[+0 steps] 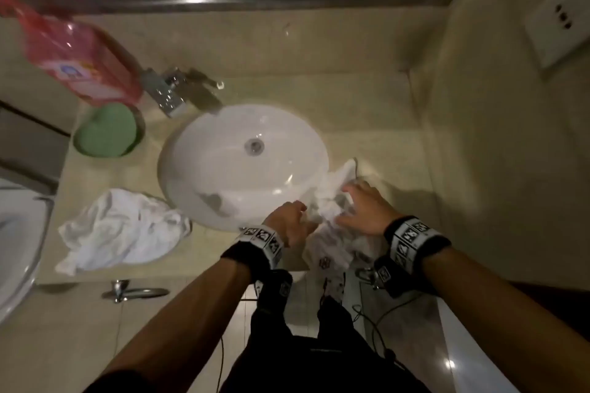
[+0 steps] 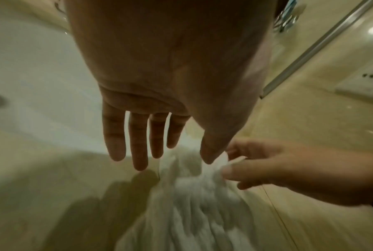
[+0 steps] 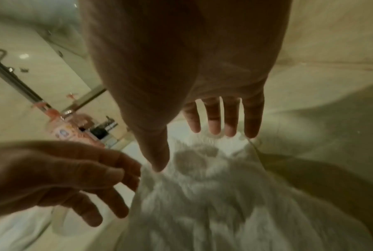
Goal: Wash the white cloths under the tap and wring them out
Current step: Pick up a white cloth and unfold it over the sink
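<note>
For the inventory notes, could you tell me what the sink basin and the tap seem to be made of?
Sink basin: probably glazed ceramic, being white, smooth and glossy with soft highlights. Tap: apparently chromed metal, since its silvery surface shows mirror-like glints.

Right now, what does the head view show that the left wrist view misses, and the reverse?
Only the head view shows the second white cloth lying left of the basin, the tap, the pink bottle and the green dish. Only the left wrist view shows the left hand with fingers straight. Both show the right hand at the cloth on the counter.
</note>
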The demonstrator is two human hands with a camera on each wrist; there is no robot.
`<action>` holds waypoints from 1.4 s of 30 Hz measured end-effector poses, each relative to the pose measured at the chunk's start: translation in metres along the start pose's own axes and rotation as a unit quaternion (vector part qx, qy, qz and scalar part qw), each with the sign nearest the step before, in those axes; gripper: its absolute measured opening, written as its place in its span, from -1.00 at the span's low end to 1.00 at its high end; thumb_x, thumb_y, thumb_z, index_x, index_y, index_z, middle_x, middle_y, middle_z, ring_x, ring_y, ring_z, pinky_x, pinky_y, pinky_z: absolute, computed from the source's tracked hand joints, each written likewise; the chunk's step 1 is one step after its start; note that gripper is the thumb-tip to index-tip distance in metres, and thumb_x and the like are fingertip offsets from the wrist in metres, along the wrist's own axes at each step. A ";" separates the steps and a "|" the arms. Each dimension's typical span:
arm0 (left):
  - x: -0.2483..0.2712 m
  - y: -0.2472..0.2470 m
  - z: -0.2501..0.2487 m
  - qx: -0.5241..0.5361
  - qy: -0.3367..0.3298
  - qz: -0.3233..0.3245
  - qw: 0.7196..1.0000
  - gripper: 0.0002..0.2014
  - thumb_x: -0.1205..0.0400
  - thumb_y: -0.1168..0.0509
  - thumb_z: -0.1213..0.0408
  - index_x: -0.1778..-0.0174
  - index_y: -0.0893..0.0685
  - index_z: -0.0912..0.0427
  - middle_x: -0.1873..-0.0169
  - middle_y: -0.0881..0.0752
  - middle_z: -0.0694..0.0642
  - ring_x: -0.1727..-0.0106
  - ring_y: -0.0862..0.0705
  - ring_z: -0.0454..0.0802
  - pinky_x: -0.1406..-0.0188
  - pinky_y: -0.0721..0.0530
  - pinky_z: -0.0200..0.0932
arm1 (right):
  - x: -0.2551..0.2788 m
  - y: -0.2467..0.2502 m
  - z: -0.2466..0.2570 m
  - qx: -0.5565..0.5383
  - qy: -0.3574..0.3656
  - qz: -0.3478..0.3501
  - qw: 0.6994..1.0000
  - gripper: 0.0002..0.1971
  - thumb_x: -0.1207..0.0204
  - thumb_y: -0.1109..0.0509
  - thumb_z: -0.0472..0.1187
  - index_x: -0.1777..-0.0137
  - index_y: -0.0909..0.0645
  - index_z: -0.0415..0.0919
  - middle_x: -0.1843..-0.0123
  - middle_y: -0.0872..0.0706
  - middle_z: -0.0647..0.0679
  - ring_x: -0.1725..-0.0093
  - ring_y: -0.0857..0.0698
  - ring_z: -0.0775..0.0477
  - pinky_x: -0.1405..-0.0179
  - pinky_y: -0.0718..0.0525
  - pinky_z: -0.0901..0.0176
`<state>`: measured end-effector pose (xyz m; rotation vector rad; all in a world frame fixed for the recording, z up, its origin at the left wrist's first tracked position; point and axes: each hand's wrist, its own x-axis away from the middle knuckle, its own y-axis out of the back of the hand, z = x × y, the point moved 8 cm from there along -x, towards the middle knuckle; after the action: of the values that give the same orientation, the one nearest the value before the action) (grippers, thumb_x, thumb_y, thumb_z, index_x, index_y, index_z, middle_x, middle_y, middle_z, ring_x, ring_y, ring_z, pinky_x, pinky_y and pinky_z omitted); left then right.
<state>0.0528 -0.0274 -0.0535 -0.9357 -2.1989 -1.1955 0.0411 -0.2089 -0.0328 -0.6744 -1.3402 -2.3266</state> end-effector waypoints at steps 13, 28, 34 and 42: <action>-0.016 0.013 0.003 0.224 -0.001 -0.102 0.969 -0.79 -0.64 -0.14 0.12 -0.01 -0.63 0.11 -0.05 -0.73 0.19 -0.06 -0.65 0.18 -0.17 -0.58 0.03 | -0.010 0.009 0.020 -0.028 0.041 -0.068 0.996 -0.74 -0.71 -0.30 0.02 0.08 -0.64 -0.14 -0.01 -0.65 -0.11 0.05 -0.61 -0.13 0.08 -0.43 0.14; 0.081 0.167 0.027 0.479 -0.017 -0.216 0.851 -0.74 -0.65 -0.26 0.20 0.02 -0.82 0.25 0.03 -0.83 0.23 -0.03 -0.78 0.11 -0.07 -0.75 -0.04 | -0.009 0.093 0.228 -0.293 0.288 -0.022 0.911 -0.55 -0.53 -0.54 -0.17 -0.37 -0.50 0.04 -0.20 -0.75 0.13 -0.16 -0.71 0.29 -0.08 -0.64 0.43; 0.097 0.188 0.073 0.624 -0.058 -0.189 0.756 -0.46 -0.60 -0.25 0.13 -0.45 -0.49 0.36 -0.26 -0.62 0.52 -0.11 -0.59 0.34 -0.33 -0.48 0.40 | -0.056 0.080 0.310 -0.272 0.274 -0.060 0.920 -0.52 -0.55 -0.50 -0.19 -0.36 -0.38 0.09 -0.09 -0.68 0.16 0.01 -0.68 0.41 0.26 -0.51 0.65; 0.083 0.246 0.158 0.598 -0.079 -0.260 0.754 -0.72 -0.71 -0.06 0.29 0.05 -0.70 0.06 0.30 -0.68 0.17 0.33 -0.57 0.08 0.28 -0.54 -0.02 | -0.141 0.025 0.420 -0.168 0.259 -0.008 0.951 -0.43 -0.61 -0.45 -0.11 -0.60 -0.43 -0.09 -0.44 -0.65 -0.11 -0.39 -0.63 -0.15 -0.43 -0.60 -0.16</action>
<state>0.1698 0.2317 0.0533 0.1551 -2.7101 0.3262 0.2610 0.1576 0.0856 -0.1110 -0.7269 -2.5255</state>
